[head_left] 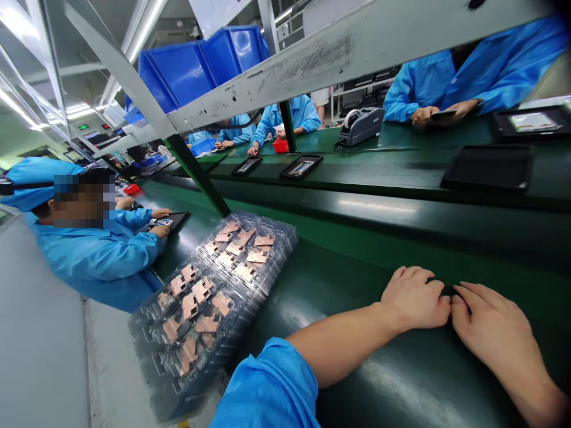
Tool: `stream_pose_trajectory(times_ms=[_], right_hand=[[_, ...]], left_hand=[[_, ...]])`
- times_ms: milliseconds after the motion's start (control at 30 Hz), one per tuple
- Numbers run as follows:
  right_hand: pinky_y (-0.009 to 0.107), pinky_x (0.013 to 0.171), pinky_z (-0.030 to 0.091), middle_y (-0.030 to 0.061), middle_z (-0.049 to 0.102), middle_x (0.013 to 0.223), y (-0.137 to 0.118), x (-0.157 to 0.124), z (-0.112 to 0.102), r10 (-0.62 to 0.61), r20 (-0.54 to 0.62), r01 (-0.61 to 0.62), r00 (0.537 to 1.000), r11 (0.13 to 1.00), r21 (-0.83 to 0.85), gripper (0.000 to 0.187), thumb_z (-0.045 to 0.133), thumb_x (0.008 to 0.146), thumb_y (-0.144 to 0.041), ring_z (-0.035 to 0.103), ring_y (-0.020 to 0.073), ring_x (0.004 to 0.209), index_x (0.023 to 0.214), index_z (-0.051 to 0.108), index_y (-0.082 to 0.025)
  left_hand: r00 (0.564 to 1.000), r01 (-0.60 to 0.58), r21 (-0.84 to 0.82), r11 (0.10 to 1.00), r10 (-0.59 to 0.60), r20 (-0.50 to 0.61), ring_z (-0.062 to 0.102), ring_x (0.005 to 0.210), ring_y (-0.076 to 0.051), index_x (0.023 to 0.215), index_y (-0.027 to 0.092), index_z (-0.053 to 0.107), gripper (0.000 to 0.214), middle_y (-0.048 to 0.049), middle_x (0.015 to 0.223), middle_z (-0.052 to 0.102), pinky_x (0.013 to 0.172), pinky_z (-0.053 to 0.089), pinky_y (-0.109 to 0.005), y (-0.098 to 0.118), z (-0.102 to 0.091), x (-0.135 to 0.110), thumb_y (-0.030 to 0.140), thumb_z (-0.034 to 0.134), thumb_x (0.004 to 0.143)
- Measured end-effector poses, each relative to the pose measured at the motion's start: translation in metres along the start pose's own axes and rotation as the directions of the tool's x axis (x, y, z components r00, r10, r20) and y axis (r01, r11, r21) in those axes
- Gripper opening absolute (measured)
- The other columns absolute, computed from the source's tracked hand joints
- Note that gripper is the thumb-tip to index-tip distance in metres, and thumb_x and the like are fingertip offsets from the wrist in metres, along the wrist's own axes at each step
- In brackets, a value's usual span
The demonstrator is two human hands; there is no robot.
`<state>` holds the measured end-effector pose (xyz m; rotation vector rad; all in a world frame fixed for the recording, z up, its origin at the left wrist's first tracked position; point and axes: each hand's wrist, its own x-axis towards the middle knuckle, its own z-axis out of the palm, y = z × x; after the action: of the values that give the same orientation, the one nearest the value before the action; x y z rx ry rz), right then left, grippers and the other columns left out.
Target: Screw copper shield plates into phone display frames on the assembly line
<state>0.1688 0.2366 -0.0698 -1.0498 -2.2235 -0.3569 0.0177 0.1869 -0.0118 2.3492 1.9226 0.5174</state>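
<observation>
On the green work surface (321, 285), my left hand (417, 297) rests with its fingers curled and the back of the hand up. My right hand (495, 324) lies against it, thumb side to thumb side, its fingers bent downward. A dark patch shows in the small gap between them; whether it is a held thing or shadow I cannot make out. To the left of my forearm stands a clear plastic tray (256, 291) with several copper-coloured metal-and-board parts (207, 324) in its pockets. The tray overhangs the near edge.
A grey-white metal beam (285, 77) crosses above the bench, with blue bins (173, 74) behind it. Black trays (488, 168) lie along the far belt, near a tape dispenser (362, 126). Co-workers in blue sit opposite, and one person (98, 255) works at my left.
</observation>
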Motion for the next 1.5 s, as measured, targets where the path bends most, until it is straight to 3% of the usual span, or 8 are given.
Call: stream_pose_trajectory(times_ms=[700, 933, 1167, 1500], right_hand=[[0.047, 0.094, 0.055, 0.0201, 0.071, 0.108, 0.0019, -0.0021, 0.0027, 0.002, -0.016, -0.001, 1.000, 1.000, 0.029, 0.049, 0.028, 0.102, -0.032, 0.068, 0.0344, 0.105, 0.093, 0.070, -0.007], [0.050, 0.092, 0.056, 0.0197, 0.071, 0.113, 0.0021, -0.0019, 0.0015, 0.067, 0.062, -0.071, 0.996, 0.996, 0.061, 0.043, 0.031, 0.099, -0.033, 0.067, 0.0355, 0.109, 0.097, 0.069, -0.013], [0.048, 0.081, 0.056, 0.0226, 0.072, 0.110, 0.0008, 0.0016, -0.0037, 0.014, 0.011, -0.015, 1.000, 0.999, 0.040, 0.043, 0.031, 0.098, -0.031, 0.070, 0.0362, 0.101, 0.093, 0.069, -0.010], [0.046, 0.084, 0.055, 0.0210, 0.072, 0.109, 0.0029, -0.0012, 0.0022, 0.023, 0.028, -0.024, 0.999, 0.999, 0.026, 0.046, 0.028, 0.099, -0.032, 0.070, 0.0339, 0.104, 0.092, 0.069, -0.011]], left_hand=[[1.000, -0.003, -0.025, 1.000, 0.003, -0.018, 0.055, 0.128, -0.025, 0.110, 0.013, 0.072, 0.033, -0.0113, 0.132, 0.065, 0.112, 0.044, -0.041, -0.0014, 0.0041, 0.0008, 0.034, 0.050, 0.098], [1.000, -0.006, -0.003, 1.000, 0.006, -0.017, 0.053, 0.130, -0.024, 0.110, 0.013, 0.071, 0.033, -0.0103, 0.134, 0.063, 0.113, 0.043, -0.040, -0.0007, 0.0026, 0.0005, 0.034, 0.048, 0.100], [1.000, 0.005, -0.028, 1.000, -0.005, -0.007, 0.054, 0.128, -0.024, 0.108, 0.013, 0.072, 0.032, -0.0109, 0.133, 0.064, 0.110, 0.046, -0.042, 0.0002, 0.0032, 0.0006, 0.032, 0.047, 0.100], [1.000, -0.009, -0.016, 1.000, 0.009, -0.015, 0.053, 0.127, -0.024, 0.109, 0.011, 0.072, 0.034, -0.0113, 0.134, 0.063, 0.112, 0.045, -0.041, -0.0013, 0.0018, 0.0001, 0.032, 0.046, 0.100]])
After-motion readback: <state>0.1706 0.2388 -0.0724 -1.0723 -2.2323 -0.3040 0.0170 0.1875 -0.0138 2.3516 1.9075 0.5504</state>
